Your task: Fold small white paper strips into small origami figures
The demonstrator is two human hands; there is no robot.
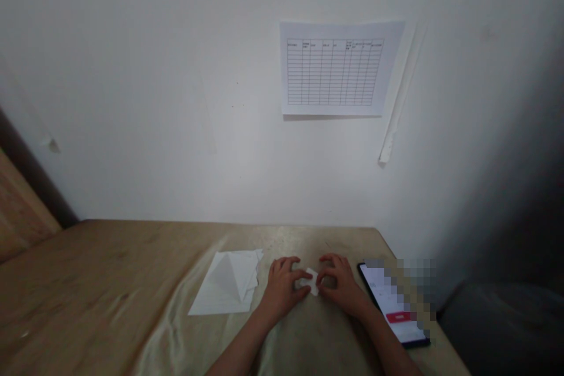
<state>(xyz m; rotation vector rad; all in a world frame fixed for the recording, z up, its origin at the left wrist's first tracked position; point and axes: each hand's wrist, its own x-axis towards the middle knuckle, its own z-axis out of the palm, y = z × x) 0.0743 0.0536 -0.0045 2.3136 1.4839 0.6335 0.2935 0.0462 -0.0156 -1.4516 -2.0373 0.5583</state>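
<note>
Left hand (284, 283) and right hand (338, 283) face each other, thumb and forefinger of each nearly closed on the small paper (312, 282) between them, probably steadying it low over the bench (110, 282). Sheets (220, 299) lie left, a tablet (382, 299) right, apparently within easy reach.

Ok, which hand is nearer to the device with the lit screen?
The right hand: it is just left of the device. The left hand is farther left, past the right hand, close to the white sheets.
</note>
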